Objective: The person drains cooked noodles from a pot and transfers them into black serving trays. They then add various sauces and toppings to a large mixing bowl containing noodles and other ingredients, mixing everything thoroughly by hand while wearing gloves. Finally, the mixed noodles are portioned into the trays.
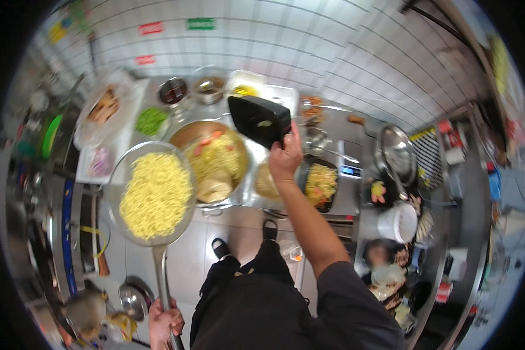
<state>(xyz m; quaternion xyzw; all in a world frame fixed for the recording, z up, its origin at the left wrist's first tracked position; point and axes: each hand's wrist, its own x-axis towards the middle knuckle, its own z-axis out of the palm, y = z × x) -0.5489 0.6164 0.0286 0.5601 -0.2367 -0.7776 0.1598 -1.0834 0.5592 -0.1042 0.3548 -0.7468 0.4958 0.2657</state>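
My left hand (166,321) grips the metal handle (161,267) of a round mesh strainer. Heaped in the strainer are plain yellow noodles (157,197), held left of a wide metal wok (181,133). Inside the wok lie more noodles (221,153) with orange-pink pieces, and a pale rounded object (214,188) sits at its near side. My right hand (288,151) holds a black rectangular container (260,118) by one end, tilted, beyond the wok's right rim. A small bit of food clings to the container. To the right of my forearm, noodles with orange bits (321,181) fill a black tray.
Along the tiled wall stand chopped green scallions (151,121), a dark red sauce bowl (173,90), a metal bowl (208,92) and a white foam box (284,94). A digital scale (351,171), a steel pan (393,148) and a white bucket (402,223) are at right.
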